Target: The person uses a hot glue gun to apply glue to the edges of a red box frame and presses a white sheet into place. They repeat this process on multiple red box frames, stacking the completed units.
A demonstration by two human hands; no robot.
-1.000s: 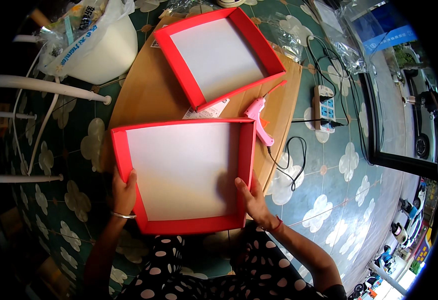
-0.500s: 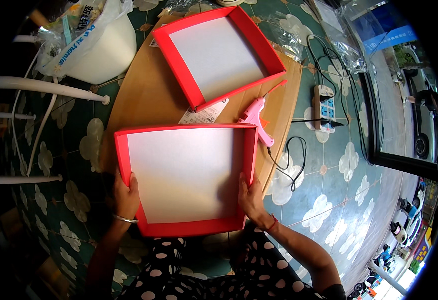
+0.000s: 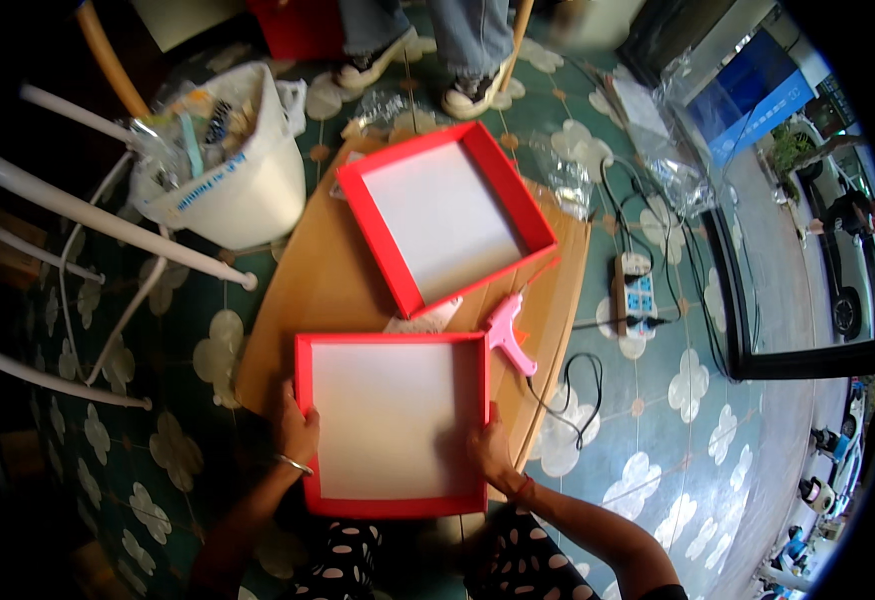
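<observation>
A shallow red box (image 3: 393,508) with a white inside is held between my hands, its open side up, over the near part of a cardboard sheet. My left hand (image 3: 299,432) grips its left wall, and my right hand (image 3: 491,447) is closed on its right wall. Beyond it on the cardboard lies a second red box (image 3: 379,237), also white inside and turned at an angle. A pink hot glue gun (image 3: 507,337) rests to the right, between the two boxes. Part of a printed paper (image 3: 428,318) shows from beneath the far box.
The cardboard sheet (image 3: 298,300) lies on a patterned tile floor. At left are a lined white bin (image 3: 258,200) and white metal legs (image 3: 118,220). A power strip (image 3: 638,295) with black cables sits at right. Another person's shoes (image 3: 473,97) stand beyond.
My view has tilted up, so everything sits lower and the other person's legs show. Both hands keep hold of the near box, which now appears flatter and squarer to me.
</observation>
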